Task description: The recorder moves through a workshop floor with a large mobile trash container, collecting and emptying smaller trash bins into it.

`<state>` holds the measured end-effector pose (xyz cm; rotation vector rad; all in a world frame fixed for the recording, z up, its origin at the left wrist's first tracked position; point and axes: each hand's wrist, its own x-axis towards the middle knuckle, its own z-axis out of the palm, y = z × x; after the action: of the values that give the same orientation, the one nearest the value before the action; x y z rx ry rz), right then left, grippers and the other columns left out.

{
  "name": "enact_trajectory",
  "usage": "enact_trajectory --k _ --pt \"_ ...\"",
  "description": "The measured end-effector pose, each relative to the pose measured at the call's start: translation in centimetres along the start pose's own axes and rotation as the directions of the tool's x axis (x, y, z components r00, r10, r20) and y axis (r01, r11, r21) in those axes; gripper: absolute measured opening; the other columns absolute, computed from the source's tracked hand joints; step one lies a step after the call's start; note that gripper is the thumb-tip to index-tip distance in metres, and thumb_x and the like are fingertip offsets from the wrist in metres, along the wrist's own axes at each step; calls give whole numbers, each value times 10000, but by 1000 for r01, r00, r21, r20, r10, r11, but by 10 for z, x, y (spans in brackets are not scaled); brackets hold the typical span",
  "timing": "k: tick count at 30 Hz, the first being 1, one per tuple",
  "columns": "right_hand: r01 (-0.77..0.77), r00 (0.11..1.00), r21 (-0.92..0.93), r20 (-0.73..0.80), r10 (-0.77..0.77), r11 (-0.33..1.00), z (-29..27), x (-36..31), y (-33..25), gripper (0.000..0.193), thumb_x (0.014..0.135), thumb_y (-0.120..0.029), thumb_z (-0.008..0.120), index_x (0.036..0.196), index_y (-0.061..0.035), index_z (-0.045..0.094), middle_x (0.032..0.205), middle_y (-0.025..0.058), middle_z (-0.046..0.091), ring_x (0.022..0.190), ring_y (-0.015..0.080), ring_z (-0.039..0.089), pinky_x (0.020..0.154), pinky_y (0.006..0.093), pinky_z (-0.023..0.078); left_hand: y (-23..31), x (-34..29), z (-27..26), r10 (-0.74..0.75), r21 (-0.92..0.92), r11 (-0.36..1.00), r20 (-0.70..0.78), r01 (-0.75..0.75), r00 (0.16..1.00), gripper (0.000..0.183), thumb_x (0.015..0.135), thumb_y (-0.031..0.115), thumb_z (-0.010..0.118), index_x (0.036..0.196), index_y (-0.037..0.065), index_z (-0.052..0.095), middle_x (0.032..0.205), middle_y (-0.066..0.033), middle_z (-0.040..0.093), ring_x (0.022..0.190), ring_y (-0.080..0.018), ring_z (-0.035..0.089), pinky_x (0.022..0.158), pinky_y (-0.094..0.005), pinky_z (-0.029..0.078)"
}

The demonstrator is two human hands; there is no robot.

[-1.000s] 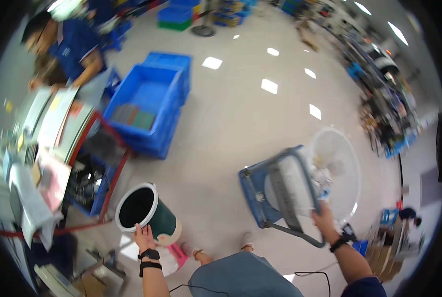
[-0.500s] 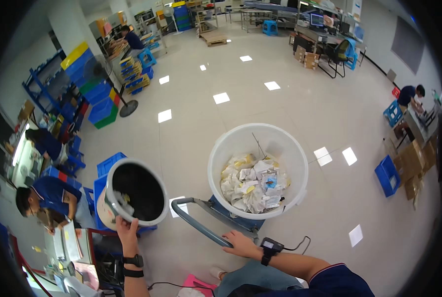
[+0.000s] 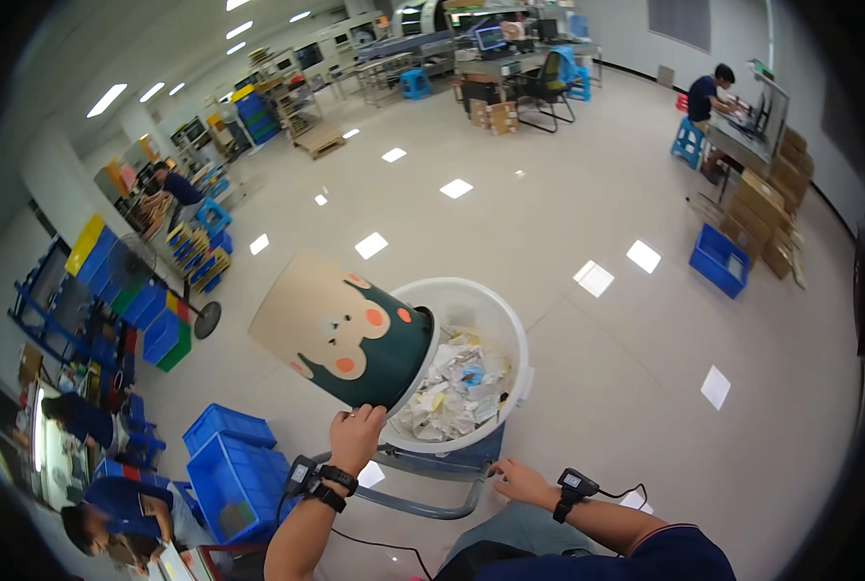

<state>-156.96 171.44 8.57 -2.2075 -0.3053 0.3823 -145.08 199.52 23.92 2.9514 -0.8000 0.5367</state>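
Left hand (image 3: 357, 438): closed on rim of small bin, wrist strapped with dark band.
Right hand (image 3: 520, 480): fingers curled around grey cart handle (image 3: 423, 504), gripping it.
Small bin (image 3: 347, 330): dark green and cream, cartoon face on side; tipped over, mouth against rim of large white bin.
Large white bin (image 3: 506, 329): round, on the cart, holding crumpled paper scraps (image 3: 452, 385).
Blue crates (image 3: 229, 465): stacked on floor, left of the cart.
Seated person (image 3: 711, 95): far right, at a table.

Glossy tiled floor (image 3: 568, 223), smooth white plastic tub (image 3: 505, 320), crumpled paper (image 3: 452, 387), matt printed bin (image 3: 345, 329)
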Motion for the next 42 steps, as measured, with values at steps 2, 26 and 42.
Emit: enact_trajectory --k 2,26,42 --pt "-44 999 6 -2 44 999 -1 -7 0 326 741 -246 536 1004 -63 479 933 137 485 784 251 532 705 334 440 5 13 14 67 30 997 15 -67 998 127 688 155 565 796 147 500 667 -1 468 647 -165 521 559 -306 357" --pt "-265 964 8 -2 265 964 -1 -46 54 347 748 -260 500 1036 -69 471 960 134 511 884 280 520 750 354 429 107 2 142 192 -80 981 228 -179 954 147 695 173 537 826 169 470 682 10 483 624 -153 541 596 -346 305" --pt "-276 961 -28 17 277 961 0 -44 68 326 753 -253 504 1023 -72 482 951 129 520 871 280 528 745 354 431 135 15 131 138 -81 989 276 -120 951 118 725 184 505 834 162 464 712 -1 516 654 -173 557 609 -363 316"
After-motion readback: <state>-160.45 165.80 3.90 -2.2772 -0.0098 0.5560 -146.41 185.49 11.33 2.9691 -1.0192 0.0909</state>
